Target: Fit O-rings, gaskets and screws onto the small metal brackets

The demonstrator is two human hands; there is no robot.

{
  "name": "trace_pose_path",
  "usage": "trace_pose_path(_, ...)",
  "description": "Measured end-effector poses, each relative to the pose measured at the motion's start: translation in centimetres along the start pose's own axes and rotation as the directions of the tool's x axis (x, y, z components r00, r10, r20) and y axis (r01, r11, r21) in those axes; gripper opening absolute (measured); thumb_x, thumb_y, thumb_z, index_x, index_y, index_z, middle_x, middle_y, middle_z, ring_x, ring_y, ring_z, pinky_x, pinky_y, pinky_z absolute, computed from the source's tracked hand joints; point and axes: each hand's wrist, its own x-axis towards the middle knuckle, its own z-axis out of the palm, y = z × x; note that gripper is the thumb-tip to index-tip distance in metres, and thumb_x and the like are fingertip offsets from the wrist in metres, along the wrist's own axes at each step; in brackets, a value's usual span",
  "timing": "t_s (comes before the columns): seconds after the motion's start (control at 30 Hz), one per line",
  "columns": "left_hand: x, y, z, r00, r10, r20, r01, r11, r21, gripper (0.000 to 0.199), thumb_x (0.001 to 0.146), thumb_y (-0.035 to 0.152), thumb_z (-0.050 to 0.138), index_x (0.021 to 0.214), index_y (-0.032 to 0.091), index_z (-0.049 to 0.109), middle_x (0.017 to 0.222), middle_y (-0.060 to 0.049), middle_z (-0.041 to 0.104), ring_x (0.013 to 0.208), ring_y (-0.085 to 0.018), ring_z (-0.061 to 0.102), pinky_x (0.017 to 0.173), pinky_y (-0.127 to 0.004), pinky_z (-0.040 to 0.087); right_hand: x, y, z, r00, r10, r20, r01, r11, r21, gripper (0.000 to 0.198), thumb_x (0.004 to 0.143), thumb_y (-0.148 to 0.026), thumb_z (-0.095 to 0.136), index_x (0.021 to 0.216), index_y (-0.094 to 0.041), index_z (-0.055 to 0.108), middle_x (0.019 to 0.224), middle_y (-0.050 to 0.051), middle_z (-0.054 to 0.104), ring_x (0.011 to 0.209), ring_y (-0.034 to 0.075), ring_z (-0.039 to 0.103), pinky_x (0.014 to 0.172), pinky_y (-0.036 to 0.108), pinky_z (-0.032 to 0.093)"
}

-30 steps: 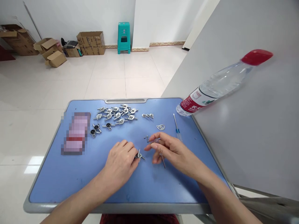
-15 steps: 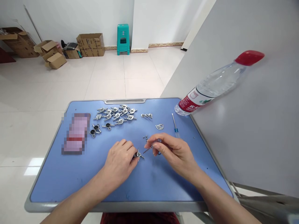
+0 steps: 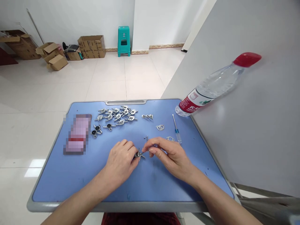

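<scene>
My left hand (image 3: 122, 157) is closed on a small silvery metal fitting (image 3: 140, 154) with thin tube-like arms, just above the blue tabletop. Most of the fitting is hidden behind my fingers and thumb. In my right hand (image 3: 172, 156), thumb and fingers pinch a small screwdriver with a thin shaft and a purplish, see-through handle (image 3: 154, 146). Its tip is at the fitting, though I cannot tell exactly which part it touches. Tiny screws (image 3: 145, 137) lie just beyond my right fingertips. A flat metal plate with holes (image 3: 170, 138) lies behind that hand.
Several similar fittings (image 3: 117, 116) are grouped at the back left, beside a blurred pinkish object (image 3: 78, 134). Small metal parts (image 3: 147, 116), more flat plates (image 3: 160, 127) and another screwdriver (image 3: 177, 132) lie to the right. A water bottle (image 3: 203, 93) stands at the back right corner.
My right hand has moved slightly left, bringing the screwdriver's tip to the fitting. The flat plate behind that hand has come into view. My left hand stays nearly in place.
</scene>
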Motion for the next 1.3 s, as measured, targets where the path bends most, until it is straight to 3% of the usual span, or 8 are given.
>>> trace_pose_path(0.33,0.0,0.0,0.1,1.0,0.008,-0.012,-0.008,1.0,0.001,0.007,0.083,0.017,0.064,0.078,0.017,0.061,0.078,-0.001,0.063,0.074,-0.018,0.054,0.062,-0.031,0.041,0.2,-0.2,0.2,0.993,-0.112,-0.026,0.109,0.99,-0.085,0.018,0.099,-0.021,0.043,0.095,-0.021,0.06,0.078,-0.001,0.069,0.066,0.011,0.062,0.066,0.022,0.049)
trace_pose_path(0.5,0.0,0.0,0.2,0.999,0.013,-0.048,-0.013,1.0,0.018,0.008,0.086,0.018,0.058,0.078,0.018,0.06,0.075,-0.001,0.061,0.071,-0.018,0.053,0.06,-0.031,0.039,0.2,-0.1,0.6,0.951,-0.306,-0.047,0.297,0.945,-0.14,0.022,0.099,-0.017,0.043,0.117,-0.022,0.055,0.085,0.001,0.07,0.072,0.012,0.063,0.066,0.024,0.05)
trace_pose_path(0.57,0.0,0.1,0.2,0.998,0.016,-0.065,-0.015,1.0,0.013,0.009,0.087,0.017,0.055,0.079,0.018,0.06,0.075,-0.001,0.06,0.07,-0.018,0.052,0.06,-0.031,0.039,0.1,-0.3,0.5,0.938,-0.348,0.0,0.343,0.924,-0.169,0.026,0.099,-0.017,0.041,0.121,-0.022,0.053,0.085,0.002,0.069,0.07,0.013,0.061,0.064,0.025,0.049)
trace_pose_path(0.73,0.0,0.2,0.1,0.998,0.013,-0.068,-0.013,1.0,0.009,0.008,0.087,0.016,0.056,0.08,0.019,0.06,0.075,-0.001,0.06,0.071,-0.019,0.053,0.06,-0.031,0.039,0.1,-0.7,-0.1,0.943,-0.291,0.161,0.322,0.921,-0.218,0.031,0.098,-0.012,0.034,0.123,-0.02,0.05,0.089,0.006,0.066,0.075,0.017,0.059,0.067,0.03,0.049)
trace_pose_path(0.93,0.0,0.2,0.1,0.998,0.002,-0.055,-0.002,1.0,0.003,0.009,0.089,0.018,0.057,0.081,0.017,0.06,0.076,-0.001,0.061,0.072,-0.018,0.053,0.061,-0.031,0.04,0.2,-0.2,0.2,0.93,-0.364,0.052,0.364,0.892,-0.267,0.023,0.097,-0.009,0.04,0.114,-0.019,0.052,0.085,0.004,0.069,0.072,0.015,0.06,0.065,0.028,0.048)
trace_pose_path(1.13,0.0,0.1,0.1,0.998,0.004,-0.055,-0.004,1.0,-0.005,0.013,0.089,0.019,0.056,0.077,0.017,0.06,0.076,-0.001,0.061,0.072,-0.018,0.053,0.061,-0.032,0.041,0.2,0.1,1.1,0.929,-0.363,-0.07,0.313,0.874,-0.373,0.009,0.097,-0.021,0.05,0.094,-0.018,0.058,0.07,0.001,0.065,0.06,0.013,0.057,0.058,0.025,0.045)
trace_pose_path(1.2,0.1,0.2,0.1,0.999,-0.002,-0.044,0.002,1.0,0.001,0.011,0.088,0.019,0.057,0.077,0.017,0.059,0.078,-0.002,0.062,0.073,-0.019,0.054,0.062,-0.032,0.042,0.3,0.2,1.2,0.923,-0.37,-0.101,0.301,0.862,-0.407,0.012,0.097,-0.02,0.049,0.103,-0.018,0.059,0.071,0.001,0.066,0.06,0.012,0.058,0.056,0.024,0.045)
trace_pose_path(1.3,0.1,0.3,0.0,0.999,-0.021,-0.028,0.02,1.0,-0.008,0.007,0.088,0.018,0.058,0.081,0.018,0.06,0.081,-0.002,0.063,0.075,-0.02,0.055,0.065,-0.033,0.044,0.3,0.1,1.0,0.917,-0.394,-0.065,0.332,0.844,-0.421,0.031,0.098,-0.018,0.046,0.129,-0.019,0.05,0.076,0.002,0.068,0.062,0.013,0.059,0.057,0.024,0.047)
